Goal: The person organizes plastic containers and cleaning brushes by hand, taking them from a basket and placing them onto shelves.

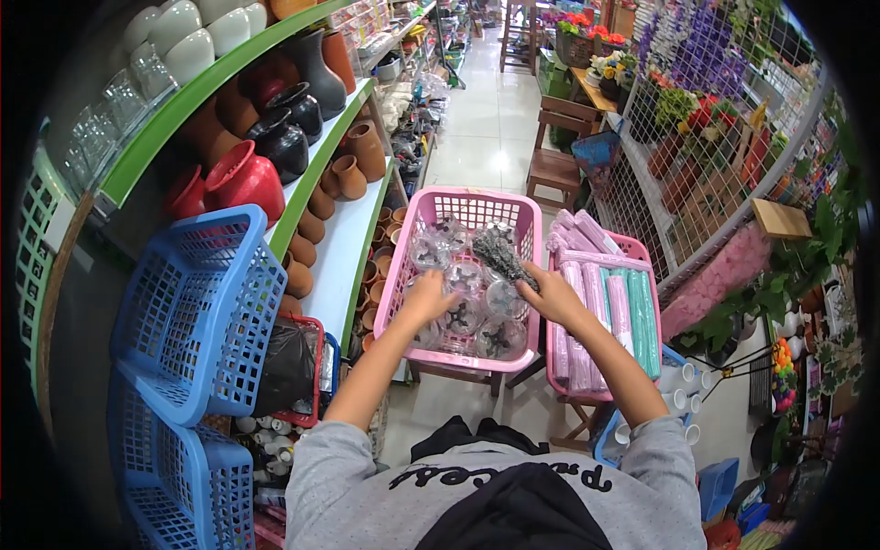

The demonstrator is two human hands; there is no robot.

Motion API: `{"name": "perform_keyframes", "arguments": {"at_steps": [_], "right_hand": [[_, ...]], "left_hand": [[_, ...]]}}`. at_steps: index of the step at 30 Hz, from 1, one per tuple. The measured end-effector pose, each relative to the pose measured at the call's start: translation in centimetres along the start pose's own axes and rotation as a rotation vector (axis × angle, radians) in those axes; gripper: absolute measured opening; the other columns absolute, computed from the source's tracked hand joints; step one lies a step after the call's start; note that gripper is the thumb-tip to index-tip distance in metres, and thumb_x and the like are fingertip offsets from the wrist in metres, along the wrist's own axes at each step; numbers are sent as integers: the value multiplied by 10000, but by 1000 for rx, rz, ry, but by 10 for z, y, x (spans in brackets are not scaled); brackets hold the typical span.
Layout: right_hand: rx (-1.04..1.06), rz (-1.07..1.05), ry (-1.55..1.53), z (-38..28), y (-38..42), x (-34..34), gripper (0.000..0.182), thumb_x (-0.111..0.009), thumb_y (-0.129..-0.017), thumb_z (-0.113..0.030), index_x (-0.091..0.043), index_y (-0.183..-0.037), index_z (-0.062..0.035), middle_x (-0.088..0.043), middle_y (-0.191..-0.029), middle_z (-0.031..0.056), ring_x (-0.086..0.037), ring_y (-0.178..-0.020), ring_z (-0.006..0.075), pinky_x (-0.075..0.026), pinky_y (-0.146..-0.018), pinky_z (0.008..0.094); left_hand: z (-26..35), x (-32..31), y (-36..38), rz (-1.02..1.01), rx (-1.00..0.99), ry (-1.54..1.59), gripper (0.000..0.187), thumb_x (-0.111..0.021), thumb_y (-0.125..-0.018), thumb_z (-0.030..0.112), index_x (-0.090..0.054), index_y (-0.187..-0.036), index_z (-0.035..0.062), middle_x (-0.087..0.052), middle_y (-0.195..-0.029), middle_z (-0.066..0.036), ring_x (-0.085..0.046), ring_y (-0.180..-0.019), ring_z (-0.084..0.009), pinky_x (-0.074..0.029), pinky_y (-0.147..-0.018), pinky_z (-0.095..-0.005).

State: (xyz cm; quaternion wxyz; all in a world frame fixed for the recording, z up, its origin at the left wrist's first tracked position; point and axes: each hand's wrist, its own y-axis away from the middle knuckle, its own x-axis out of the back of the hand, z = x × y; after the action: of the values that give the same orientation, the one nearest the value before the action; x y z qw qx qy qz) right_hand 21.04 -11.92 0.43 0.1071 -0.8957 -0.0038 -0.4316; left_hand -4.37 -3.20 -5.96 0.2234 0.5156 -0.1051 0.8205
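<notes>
A pink plastic basket (394, 312) stands in front of me, filled with several round clear plastic-wrapped items (465, 314) with black parts inside. Over the basket's right half, my right hand (550, 291) is closed around the lower end of a dark grey, bristly brush-like bundle (495, 255), whose wider end points up and left. My left hand (429, 298) rests on the wrapped items at the left side, its thumb spread away from the fingers. Its fingertips are partly hidden.
Right of the basket, another pink basket (552, 367) holds pink and green wrapped rolls (619, 307). Blue baskets (206, 312) and a shelf with pots (243, 179) stand on the left. A tiled aisle (469, 137) runs ahead, beside a wooden chair (555, 151) and wire mesh panels (697, 165).
</notes>
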Motion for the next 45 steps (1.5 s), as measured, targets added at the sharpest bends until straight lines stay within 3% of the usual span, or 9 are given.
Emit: {"name": "perform_keyframes", "arguments": {"at_steps": [3,6,10,26,32,37,39,41,45], "right_hand": [[8,-122,55,-5,-20,-16,420,-535,-862,-315,-503,-1197,-64,-621,-856,270,-600,-820,434,-473,-740,493],[36,-244,136,-9,-40,-33,444,-523,-864,-323,-491,-1200,-34,-617,-864,274,-593,-841,431,-462,-759,481],[22,-342,224,-12,-52,-46,432,-495,-882,-341,-456,-1234,-94,-625,-915,260,-596,-868,430,-469,-776,511],[10,-315,190,8,-47,-33,475,-500,-873,-351,-451,-1242,-55,-625,-897,259,-596,-851,428,-467,-769,492],[7,-268,133,17,-44,-30,441,-513,-869,-340,-483,-1185,-35,-619,-878,270,-593,-841,436,-466,-760,487],[1,-241,33,19,-44,-22,421,-516,-874,-337,-499,-1162,-31,-624,-867,264,-591,-839,441,-465,-760,483],[-31,-203,-111,13,-43,-17,433,-530,-873,-337,-508,-1158,-11,-614,-904,282,-585,-891,440,-460,-798,460],[-47,-142,-127,6,-41,-15,444,-531,-875,-336,-503,-1166,-3,-609,-936,284,-581,-925,435,-455,-821,446],[-15,-128,-143,-14,-34,-5,446,-529,-882,-317,-493,-1177,15,-593,-1015,289,-567,-1001,420,-445,-866,419]], "left_hand": [[-19,14,-15,-67,112,-222,762,-748,-656,443,-488,-1180,-46,-530,-1198,-206,-558,-1066,-328,-467,-887,-392],[-24,19,-27,-426,210,-437,913,-830,-504,475,-501,-1194,-24,-569,-1180,-168,-578,-1068,-292,-487,-870,-381],[-31,-4,-36,-394,250,-489,981,-850,-473,482,-469,-1205,-48,-553,-1187,-195,-585,-1055,-294,-495,-862,-375],[-26,6,-33,-103,98,-504,982,-818,-395,581,-543,-1123,-18,-503,-1178,-191,-519,-1088,-339,-480,-877,-411],[-29,18,-33,-116,59,-155,980,-796,-470,550,-495,-1175,-60,-468,-1232,-279,-535,-1083,-393,-454,-917,-426],[-14,37,-24,-167,70,483,984,-789,-518,542,-478,-1217,-77,-519,-1215,-274,-531,-1122,-317,-425,-949,-383],[-13,29,-25,-186,58,688,898,-798,-592,472,-471,-1232,-66,-545,-1193,-220,-550,-1087,-250,-447,-909,-346],[-3,28,-20,-153,215,1224,667,-724,-776,233,-404,-1296,-37,-606,-1060,-119,-601,-940,-161,-475,-811,-268],[-4,18,-30,-90,150,1419,454,-691,-807,170,-483,-1179,9,-610,-924,-34,-600,-831,-109,-475,-720,-238]]}}
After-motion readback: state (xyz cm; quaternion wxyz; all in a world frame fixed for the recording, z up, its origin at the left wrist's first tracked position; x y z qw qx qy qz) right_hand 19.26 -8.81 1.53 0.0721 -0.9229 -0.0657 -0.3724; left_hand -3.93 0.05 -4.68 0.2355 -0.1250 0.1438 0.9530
